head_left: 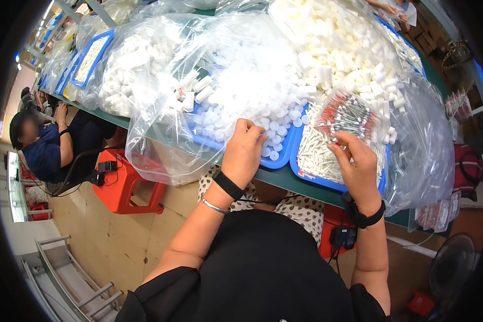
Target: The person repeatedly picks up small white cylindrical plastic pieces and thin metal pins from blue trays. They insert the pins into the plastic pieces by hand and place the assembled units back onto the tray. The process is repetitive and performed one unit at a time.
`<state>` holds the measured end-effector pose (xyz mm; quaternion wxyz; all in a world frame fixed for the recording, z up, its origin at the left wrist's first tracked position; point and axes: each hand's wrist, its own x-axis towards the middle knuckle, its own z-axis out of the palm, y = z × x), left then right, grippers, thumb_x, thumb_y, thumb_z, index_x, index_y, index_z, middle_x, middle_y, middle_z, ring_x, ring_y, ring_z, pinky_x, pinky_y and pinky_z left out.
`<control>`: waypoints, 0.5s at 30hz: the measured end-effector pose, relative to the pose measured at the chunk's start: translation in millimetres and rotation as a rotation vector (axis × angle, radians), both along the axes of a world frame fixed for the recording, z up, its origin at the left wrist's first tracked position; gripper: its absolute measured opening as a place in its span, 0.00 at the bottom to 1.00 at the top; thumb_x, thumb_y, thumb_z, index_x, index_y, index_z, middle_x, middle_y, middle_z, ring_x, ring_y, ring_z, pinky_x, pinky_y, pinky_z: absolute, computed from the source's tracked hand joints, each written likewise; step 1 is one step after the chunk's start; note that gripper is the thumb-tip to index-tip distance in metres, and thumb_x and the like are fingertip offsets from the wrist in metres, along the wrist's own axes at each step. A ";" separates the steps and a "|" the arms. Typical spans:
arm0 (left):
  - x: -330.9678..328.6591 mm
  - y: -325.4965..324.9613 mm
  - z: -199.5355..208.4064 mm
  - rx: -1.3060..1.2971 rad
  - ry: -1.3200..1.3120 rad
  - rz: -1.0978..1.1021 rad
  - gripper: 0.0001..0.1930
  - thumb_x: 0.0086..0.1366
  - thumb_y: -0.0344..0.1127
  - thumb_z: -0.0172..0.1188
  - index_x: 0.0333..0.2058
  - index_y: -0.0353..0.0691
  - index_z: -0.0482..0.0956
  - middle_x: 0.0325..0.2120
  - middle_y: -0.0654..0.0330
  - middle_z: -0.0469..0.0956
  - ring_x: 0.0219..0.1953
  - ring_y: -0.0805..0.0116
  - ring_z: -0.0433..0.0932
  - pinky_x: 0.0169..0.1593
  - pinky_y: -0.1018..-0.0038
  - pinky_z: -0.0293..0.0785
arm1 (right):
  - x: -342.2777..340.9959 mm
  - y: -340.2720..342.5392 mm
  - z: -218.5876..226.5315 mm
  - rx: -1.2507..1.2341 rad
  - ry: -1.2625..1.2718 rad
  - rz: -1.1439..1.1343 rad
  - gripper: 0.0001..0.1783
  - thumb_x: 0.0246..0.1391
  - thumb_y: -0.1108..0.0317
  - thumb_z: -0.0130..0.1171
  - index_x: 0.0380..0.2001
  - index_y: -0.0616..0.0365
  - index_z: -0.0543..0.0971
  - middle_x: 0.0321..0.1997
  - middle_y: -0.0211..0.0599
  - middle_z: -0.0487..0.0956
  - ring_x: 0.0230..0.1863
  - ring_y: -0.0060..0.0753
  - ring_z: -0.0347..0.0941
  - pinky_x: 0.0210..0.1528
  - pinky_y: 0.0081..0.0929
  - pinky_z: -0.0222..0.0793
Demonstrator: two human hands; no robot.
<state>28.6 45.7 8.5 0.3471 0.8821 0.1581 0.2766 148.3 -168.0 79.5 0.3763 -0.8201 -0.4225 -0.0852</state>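
At the near edge of the counter point(306, 189), translucent discs point(273, 134) are heaped in a blue tray point(292, 142) by the left hand point(244, 150); they are judged light, smooth and slippery, best taken by the rim. Slim white pins point(316, 155), seemingly stiff, are spread below a clear box point(349, 115) of red and metallic parts, beside the right hand point(359, 167). Whether either grip is clamped on anything cannot be told.

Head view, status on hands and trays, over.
Left hand over translucent discs. Right hand above white rods, beside clear container of red-and-silver pieces. Both grips unclear. Clear bag overlaps left side of disc tray.
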 end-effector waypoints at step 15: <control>-17.0 -22.6 9.9 -1.957 -0.034 -0.492 0.14 0.71 0.38 0.55 0.48 0.34 0.74 0.39 0.58 0.78 0.35 0.77 0.75 0.40 0.82 0.74 | -42.5 7.6 5.5 -0.001 0.019 0.129 0.03 0.50 0.74 0.65 0.29 0.59 0.80 0.27 0.33 0.78 0.30 0.38 0.67 0.35 0.33 0.62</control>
